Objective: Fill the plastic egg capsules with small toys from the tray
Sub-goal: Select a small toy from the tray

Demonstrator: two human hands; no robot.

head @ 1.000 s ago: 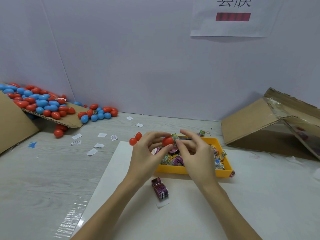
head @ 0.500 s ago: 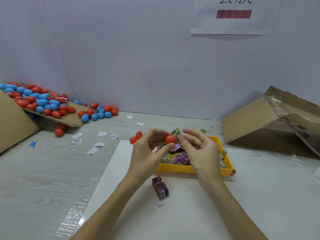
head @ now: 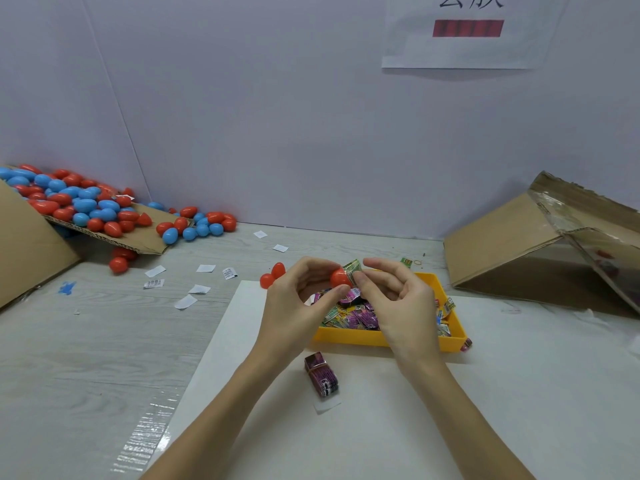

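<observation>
The left hand [head: 298,306] pinches a red egg capsule half [head: 340,278] between thumb and fingers, just above the yellow tray [head: 384,336]. The right hand [head: 398,299] pinches a green toy packet [head: 353,268] against the capsule's open side. The packet looks wider than the opening, so it may crumple, jam at the rim or spring back out into the tray. More packets [head: 356,315] fill the tray; two red capsule pieces [head: 273,275] lie just left of it.

Pale lilac wall [head: 277,116], paper sign [head: 467,32], grey woodgrain tabletop [head: 86,341].
</observation>
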